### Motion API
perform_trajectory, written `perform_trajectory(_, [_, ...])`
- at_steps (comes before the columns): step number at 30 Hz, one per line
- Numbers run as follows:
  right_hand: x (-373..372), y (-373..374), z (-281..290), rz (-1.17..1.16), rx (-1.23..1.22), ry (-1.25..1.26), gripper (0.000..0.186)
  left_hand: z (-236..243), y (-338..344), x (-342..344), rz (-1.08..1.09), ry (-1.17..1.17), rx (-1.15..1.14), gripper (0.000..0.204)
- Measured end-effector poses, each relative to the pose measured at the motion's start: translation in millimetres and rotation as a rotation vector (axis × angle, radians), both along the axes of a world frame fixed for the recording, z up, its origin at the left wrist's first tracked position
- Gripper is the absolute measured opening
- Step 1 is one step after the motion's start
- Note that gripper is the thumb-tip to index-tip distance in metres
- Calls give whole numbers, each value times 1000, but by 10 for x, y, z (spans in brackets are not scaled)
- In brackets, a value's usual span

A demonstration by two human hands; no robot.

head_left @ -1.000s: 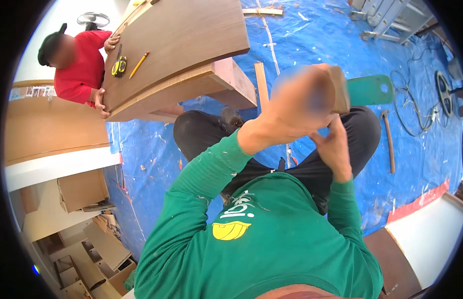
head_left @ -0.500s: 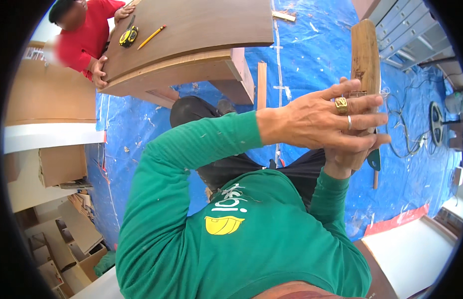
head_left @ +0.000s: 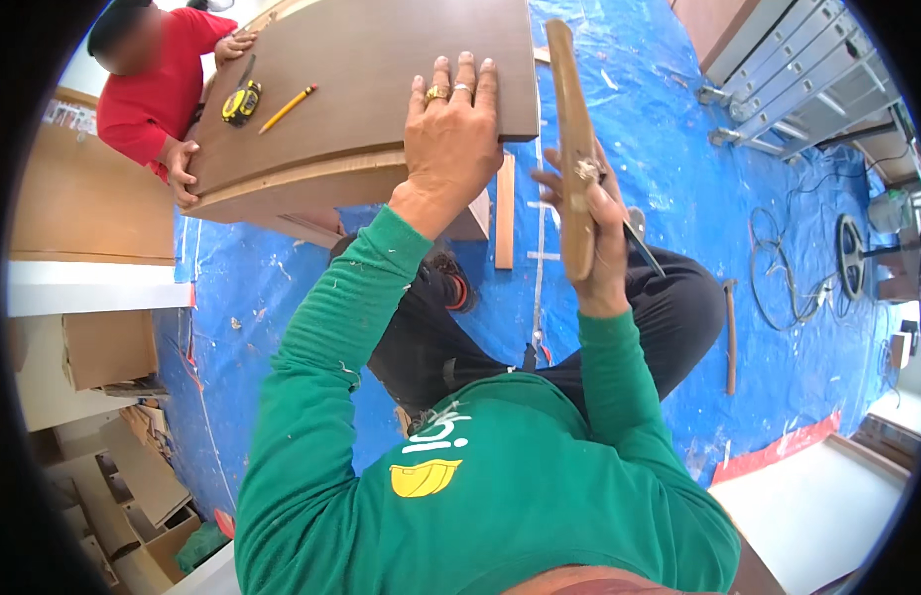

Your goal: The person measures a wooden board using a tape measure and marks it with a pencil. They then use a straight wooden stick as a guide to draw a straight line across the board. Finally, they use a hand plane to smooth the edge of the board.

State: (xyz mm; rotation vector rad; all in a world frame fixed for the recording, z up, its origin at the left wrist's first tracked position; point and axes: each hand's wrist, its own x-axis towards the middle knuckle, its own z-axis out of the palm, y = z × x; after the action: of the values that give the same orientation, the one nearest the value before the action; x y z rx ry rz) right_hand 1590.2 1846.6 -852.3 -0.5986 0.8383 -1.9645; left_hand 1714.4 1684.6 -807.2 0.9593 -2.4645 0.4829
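Note:
My left hand lies flat, fingers stretched out, on the right part of a brown wooden panel that tops a cabinet-like piece. Two rings show on its fingers. To the right of the panel, my right hand is closed around a wooden hand plane, held up on its edge. Curled shavings cling near the middle of the plane, and a dark metal part sticks out beside my palm. On the panel's left half lie a yellow-and-black tape measure and a yellow pencil.
A person in red grips the panel's left edge. Blue sheeting covers the floor. A wood strip, a wooden-handled tool, a coiled cable and a folded metal ladder lie around. Cabinet parts stand at left.
My left hand has left the plane and come down onto the panel. My right hand has carried the plane left, toward the panel, and turned it. My view has shifted slightly.

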Motion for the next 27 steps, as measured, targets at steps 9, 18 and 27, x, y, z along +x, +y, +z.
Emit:
perform_trajectory(9, [262,-274,6,-23,-23,-101,68,21,70,11,-3,70,-87,65])
perform_trajectory(18, [319,-144,40,-65,44,-19,73,121,34,58,-96,111,-19,53])
perform_trajectory(27, [-233,-1142,-9,3,48,-176,58,54,6,-5,-36,128,-16,66])
